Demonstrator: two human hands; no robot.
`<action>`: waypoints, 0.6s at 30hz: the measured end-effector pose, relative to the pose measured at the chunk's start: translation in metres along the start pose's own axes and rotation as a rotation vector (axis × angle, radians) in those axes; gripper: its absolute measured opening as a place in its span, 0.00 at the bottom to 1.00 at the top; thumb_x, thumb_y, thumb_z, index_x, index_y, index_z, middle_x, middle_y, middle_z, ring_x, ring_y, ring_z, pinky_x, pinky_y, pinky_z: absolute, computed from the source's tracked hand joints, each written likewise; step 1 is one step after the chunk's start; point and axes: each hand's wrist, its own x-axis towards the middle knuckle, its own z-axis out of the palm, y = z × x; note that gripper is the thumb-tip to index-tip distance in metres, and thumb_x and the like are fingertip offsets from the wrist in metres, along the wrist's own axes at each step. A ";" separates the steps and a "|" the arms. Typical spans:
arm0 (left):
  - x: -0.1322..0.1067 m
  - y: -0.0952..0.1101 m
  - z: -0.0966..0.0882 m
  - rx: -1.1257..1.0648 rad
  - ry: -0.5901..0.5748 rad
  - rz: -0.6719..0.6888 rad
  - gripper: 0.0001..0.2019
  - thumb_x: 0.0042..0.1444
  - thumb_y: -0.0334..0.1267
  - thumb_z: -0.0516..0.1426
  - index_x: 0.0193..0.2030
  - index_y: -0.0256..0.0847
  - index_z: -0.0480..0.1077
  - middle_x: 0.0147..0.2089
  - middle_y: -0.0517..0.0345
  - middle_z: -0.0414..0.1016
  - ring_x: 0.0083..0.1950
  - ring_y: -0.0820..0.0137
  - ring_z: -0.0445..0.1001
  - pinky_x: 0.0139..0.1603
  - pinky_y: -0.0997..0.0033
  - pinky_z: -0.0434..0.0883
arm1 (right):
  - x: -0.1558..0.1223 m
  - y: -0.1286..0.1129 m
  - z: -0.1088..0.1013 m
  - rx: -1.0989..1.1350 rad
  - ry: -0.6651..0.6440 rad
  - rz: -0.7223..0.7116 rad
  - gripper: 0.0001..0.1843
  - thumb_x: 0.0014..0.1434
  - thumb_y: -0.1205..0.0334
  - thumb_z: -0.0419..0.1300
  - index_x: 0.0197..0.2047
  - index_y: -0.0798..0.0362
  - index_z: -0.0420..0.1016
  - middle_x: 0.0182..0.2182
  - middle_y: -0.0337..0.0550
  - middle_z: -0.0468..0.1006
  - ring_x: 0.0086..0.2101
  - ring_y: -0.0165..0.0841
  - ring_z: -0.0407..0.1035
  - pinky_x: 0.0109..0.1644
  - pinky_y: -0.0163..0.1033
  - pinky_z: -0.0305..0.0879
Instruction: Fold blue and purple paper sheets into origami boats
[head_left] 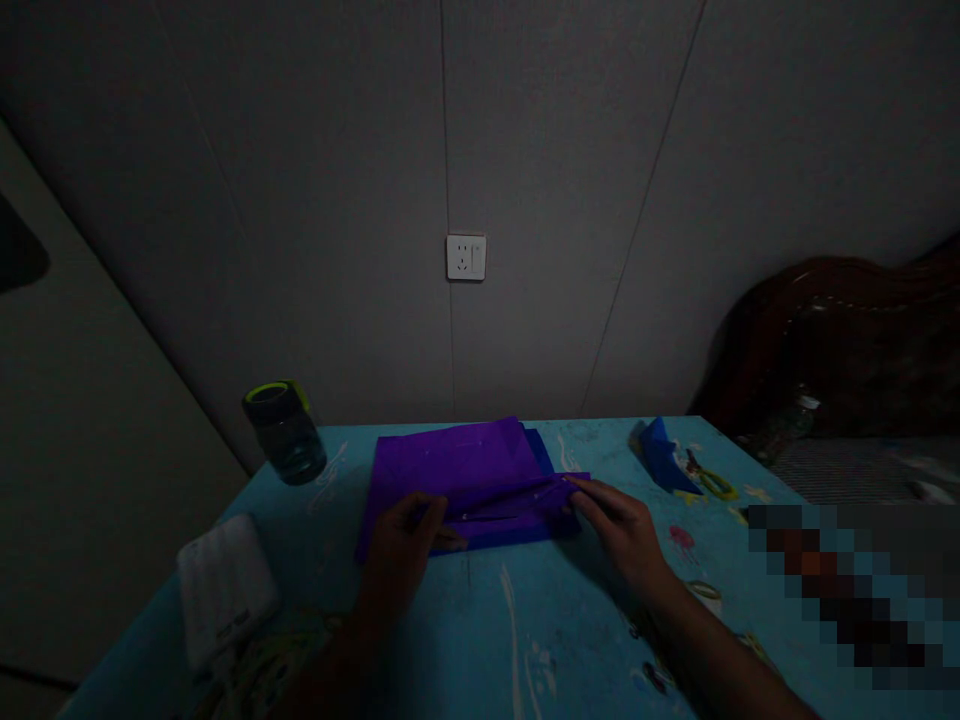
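Purple paper lies over darker blue sheets in the middle of the table. Closer to me is a narrow folded strip of purple paper, lifted a little above the sheets. My left hand pinches its left end between thumb and fingers. At the other end, the fingers of my right hand are closed on the same strip. Dim light hides the exact folds and the fingertips.
A water bottle with a green rim stands back left, a white power bank nearer me. At the right rest a folded blue paper shape and yellow-green scissors. Behind the table rises a wall with a socket.
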 end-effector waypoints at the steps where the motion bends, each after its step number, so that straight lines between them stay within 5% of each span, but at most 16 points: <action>1: 0.000 0.000 0.000 0.024 0.004 0.011 0.21 0.45 0.58 0.62 0.26 0.41 0.67 0.17 0.62 0.73 0.22 0.63 0.78 0.27 0.67 0.76 | 0.000 0.000 0.001 0.015 0.006 0.030 0.14 0.58 0.52 0.63 0.45 0.48 0.82 0.41 0.46 0.83 0.39 0.41 0.76 0.45 0.45 0.72; 4: -0.001 0.000 -0.002 0.051 0.027 0.056 0.21 0.49 0.59 0.59 0.28 0.41 0.65 0.20 0.62 0.74 0.21 0.64 0.78 0.27 0.68 0.76 | -0.001 0.000 0.002 0.089 0.035 0.114 0.19 0.56 0.51 0.65 0.49 0.49 0.78 0.41 0.47 0.83 0.40 0.41 0.76 0.46 0.46 0.71; 8: 0.000 -0.005 -0.004 -0.019 0.073 0.160 0.23 0.50 0.57 0.60 0.43 0.41 0.64 0.36 0.59 0.76 0.23 0.67 0.78 0.27 0.67 0.77 | -0.001 -0.005 0.006 0.314 0.021 0.187 0.26 0.57 0.53 0.65 0.56 0.47 0.65 0.29 0.38 0.81 0.31 0.34 0.76 0.39 0.39 0.70; 13: -0.003 -0.011 -0.004 -0.026 0.077 0.276 0.20 0.53 0.54 0.60 0.43 0.42 0.65 0.43 0.56 0.74 0.30 0.67 0.81 0.33 0.66 0.79 | 0.000 -0.011 0.011 0.450 0.032 0.193 0.23 0.56 0.55 0.66 0.48 0.45 0.58 0.25 0.34 0.80 0.28 0.31 0.74 0.35 0.35 0.67; 18: -0.004 -0.009 0.000 0.059 0.041 0.201 0.23 0.46 0.52 0.65 0.45 0.42 0.68 0.39 0.56 0.78 0.40 0.60 0.81 0.40 0.64 0.78 | 0.001 -0.010 0.012 0.478 0.064 0.154 0.19 0.56 0.54 0.66 0.39 0.46 0.57 0.23 0.29 0.75 0.26 0.30 0.73 0.32 0.33 0.63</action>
